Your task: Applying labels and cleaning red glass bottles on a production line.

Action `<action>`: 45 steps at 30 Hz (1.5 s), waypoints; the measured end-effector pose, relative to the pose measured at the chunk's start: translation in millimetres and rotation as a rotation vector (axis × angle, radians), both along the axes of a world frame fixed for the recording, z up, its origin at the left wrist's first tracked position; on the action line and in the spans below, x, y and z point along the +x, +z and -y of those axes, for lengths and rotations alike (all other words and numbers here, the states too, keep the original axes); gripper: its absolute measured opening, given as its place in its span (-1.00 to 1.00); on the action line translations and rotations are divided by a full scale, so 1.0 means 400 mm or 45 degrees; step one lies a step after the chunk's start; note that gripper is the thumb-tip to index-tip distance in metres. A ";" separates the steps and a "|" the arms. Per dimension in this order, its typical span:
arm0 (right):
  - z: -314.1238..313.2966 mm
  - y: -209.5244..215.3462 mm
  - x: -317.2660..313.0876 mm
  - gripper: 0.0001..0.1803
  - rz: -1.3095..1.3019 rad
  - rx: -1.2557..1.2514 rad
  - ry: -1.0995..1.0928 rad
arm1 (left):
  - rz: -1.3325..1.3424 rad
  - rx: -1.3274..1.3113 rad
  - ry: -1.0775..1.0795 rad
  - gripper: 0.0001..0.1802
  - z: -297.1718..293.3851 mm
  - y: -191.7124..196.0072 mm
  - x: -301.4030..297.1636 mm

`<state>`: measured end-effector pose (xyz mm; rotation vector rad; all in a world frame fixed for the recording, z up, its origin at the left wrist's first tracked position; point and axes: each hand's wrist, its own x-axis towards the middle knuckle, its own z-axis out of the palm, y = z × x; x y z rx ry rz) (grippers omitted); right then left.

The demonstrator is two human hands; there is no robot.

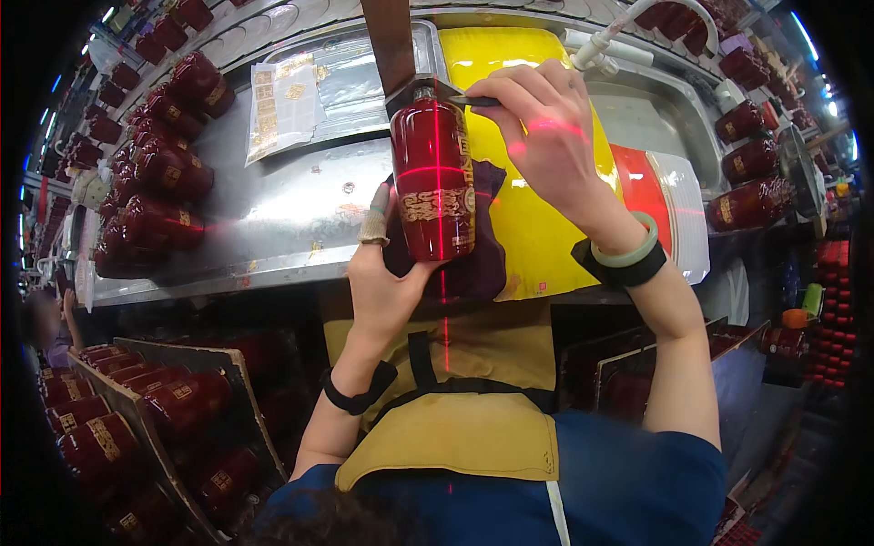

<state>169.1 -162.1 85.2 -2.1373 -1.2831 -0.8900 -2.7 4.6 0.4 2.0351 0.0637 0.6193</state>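
Dark hair (350,520) sits below outstretched hands (555,136), left (387,289) perhaps gripping bottle (430,173).

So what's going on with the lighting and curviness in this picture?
In the head view, straight edges bow toward a black rim; a red light cross falls on the dark-red bottle, with more red across the right hand; white glare sits on the metal worktop and the yellow sheet.

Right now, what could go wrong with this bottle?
If the dark tool in the right hand slips near the neck, it might scratch the glossy red bottle.

The round bottle could also shift on the dark cloth if the left hand, near its base, moves.
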 end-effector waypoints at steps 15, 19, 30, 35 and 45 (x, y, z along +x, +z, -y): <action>0.021 -0.111 -0.144 -0.83 -0.039 -0.005 0.607 | -0.147 0.236 -0.198 -0.41 -0.049 0.029 0.037; 0.042 -0.077 -0.177 -0.74 -0.200 0.094 0.497 | -0.105 0.171 -0.166 -0.40 -0.033 0.021 0.044; 0.178 0.003 -0.044 -0.72 -1.069 0.386 -0.030 | -0.084 0.478 -0.072 -0.11 -0.019 0.076 -0.003; 0.389 -0.111 0.168 -0.44 -0.984 -0.422 -0.684 | 0.003 0.387 -0.095 0.06 0.019 0.110 0.012; 0.506 -0.270 0.276 -0.42 -1.240 -0.238 -0.716 | -0.174 -0.080 -0.067 0.19 0.018 0.059 -0.007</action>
